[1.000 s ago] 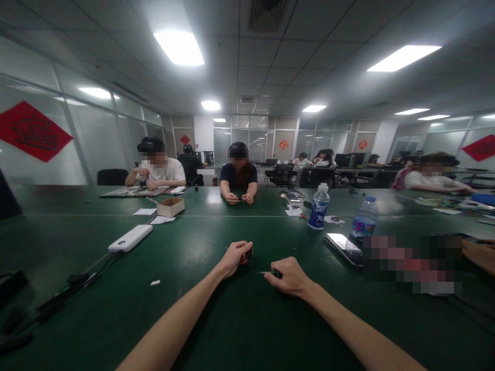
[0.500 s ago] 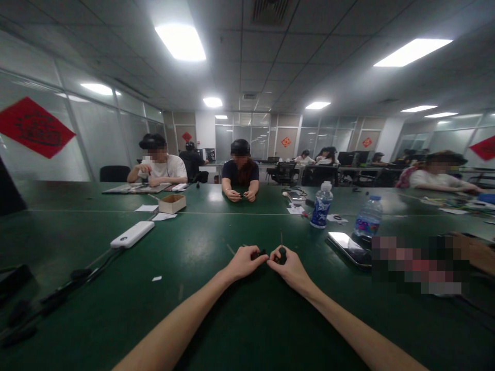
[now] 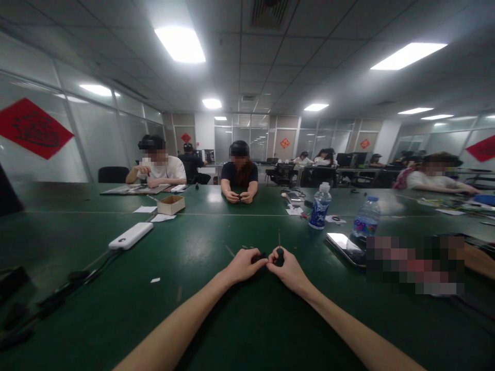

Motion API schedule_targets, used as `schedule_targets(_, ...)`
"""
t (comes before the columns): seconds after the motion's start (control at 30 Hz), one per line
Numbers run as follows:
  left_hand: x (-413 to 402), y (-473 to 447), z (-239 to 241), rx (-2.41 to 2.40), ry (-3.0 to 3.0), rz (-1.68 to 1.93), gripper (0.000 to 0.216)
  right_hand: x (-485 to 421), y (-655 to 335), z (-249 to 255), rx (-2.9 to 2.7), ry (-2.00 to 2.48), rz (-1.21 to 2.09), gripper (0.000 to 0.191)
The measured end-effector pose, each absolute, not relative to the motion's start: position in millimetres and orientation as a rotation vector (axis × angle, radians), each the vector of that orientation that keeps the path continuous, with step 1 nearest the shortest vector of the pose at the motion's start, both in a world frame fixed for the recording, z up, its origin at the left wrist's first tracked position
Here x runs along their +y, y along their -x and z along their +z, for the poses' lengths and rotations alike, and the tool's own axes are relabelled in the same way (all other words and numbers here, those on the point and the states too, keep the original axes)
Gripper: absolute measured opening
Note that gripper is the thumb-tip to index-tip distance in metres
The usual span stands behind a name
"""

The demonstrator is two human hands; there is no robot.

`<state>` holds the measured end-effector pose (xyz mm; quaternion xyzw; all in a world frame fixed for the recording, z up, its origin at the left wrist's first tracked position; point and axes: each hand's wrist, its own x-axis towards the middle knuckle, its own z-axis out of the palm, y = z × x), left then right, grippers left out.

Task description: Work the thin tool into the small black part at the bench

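Note:
My right hand (image 3: pixel 289 269) is closed around the dark handle of a screwdriver (image 3: pixel 280 254), whose thin metal shaft points up and away from me. Close beside it, my left hand (image 3: pixel 244 265) is curled around a small dark piece (image 3: pixel 262 256) that is mostly hidden by the fingers, so its kind does not show. The fingertips of both hands meet or nearly meet just above the green table (image 3: pixel 201 309). A few thin small bits lie on the table just beyond my left hand.
On the left lie a white power bank (image 3: pixel 131 236) with cables and a small cardboard box (image 3: pixel 170 205). To the right stand two bottles, one blue-labelled (image 3: pixel 320 207) and one clear (image 3: pixel 365 217), near a phone (image 3: pixel 346 250). Another person (image 3: pixel 238 175) sits opposite.
My hands stay together in nearly the same place, with slight shifts of the fingers. The person opposite has brought their hands closer together. The whole view has shifted slightly.

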<state>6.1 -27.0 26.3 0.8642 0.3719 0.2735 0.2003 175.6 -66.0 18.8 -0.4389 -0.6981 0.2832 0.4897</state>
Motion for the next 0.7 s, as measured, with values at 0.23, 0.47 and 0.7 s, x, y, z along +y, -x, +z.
schedule_targets(0.23,-28.3,-6.4,28.2,1.075,-2.441,0.728,0.031,-63.3,-174.9,12.9,-1.681,1.059,0.634,0.023)
schedule_targets(0.47,-29.1,-4.3,27.8,1.03,-2.469,0.712,0.031,-67.6,-175.1,15.5,-1.749,1.107,0.568,0.018)
schedule_targets(0.7,-29.4,-3.7,27.9,0.993,-2.472,0.702,0.032,-72.9,-173.5,16.4,-1.797,1.108,0.481,0.015)
